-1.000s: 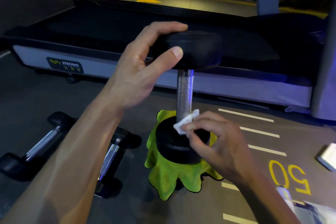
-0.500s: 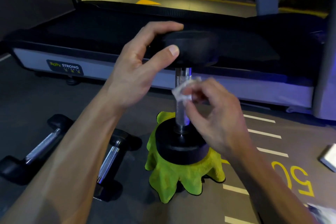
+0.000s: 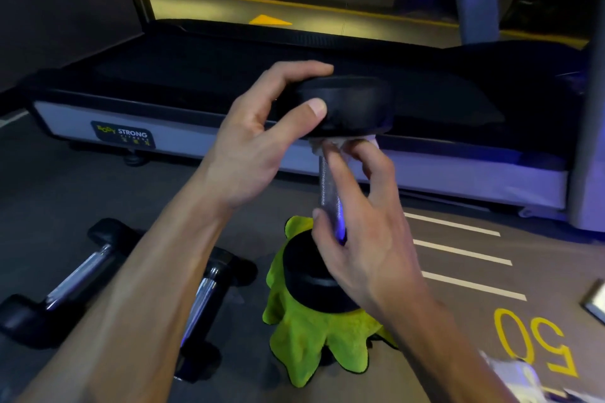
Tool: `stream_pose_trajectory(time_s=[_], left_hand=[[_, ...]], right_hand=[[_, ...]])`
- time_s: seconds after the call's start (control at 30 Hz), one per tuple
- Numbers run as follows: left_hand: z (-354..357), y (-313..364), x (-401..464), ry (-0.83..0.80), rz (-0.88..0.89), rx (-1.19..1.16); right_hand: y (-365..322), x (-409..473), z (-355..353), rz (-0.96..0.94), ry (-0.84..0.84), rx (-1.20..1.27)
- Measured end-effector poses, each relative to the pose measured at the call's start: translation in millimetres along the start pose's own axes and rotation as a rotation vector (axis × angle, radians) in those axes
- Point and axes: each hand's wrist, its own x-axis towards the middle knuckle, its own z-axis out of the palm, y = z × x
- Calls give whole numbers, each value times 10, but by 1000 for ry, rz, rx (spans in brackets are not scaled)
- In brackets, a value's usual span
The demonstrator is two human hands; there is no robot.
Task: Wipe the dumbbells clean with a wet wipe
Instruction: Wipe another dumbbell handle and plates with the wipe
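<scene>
I see a dumbbell (image 3: 330,186) standing upright on a green cloth (image 3: 314,340). My left hand (image 3: 258,144) grips its top head; my right hand (image 3: 363,226) pinches a wet wipe (image 3: 327,143) against the handle's top. Two more dumbbells (image 3: 75,278) lie left of my fingers.

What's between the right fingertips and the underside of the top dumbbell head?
In the head view, the wet wipe, bunched, sits between the right hand's fingertips and the upright dumbbell's top head.
</scene>
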Motion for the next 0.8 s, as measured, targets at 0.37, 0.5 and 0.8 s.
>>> stream_pose_trajectory(time_s=[0.37, 0.5, 0.8], left_hand=[[-73, -45, -19, 43, -29, -75], [-91, -47, -55, 35, -34, -93], [-56, -45, -78, 33, -15, -120]], right_hand=[[87, -299, -53, -69, -95, 69], [105, 106, -57, -48, -35, 86], [163, -255, -92, 14, -112, 230]])
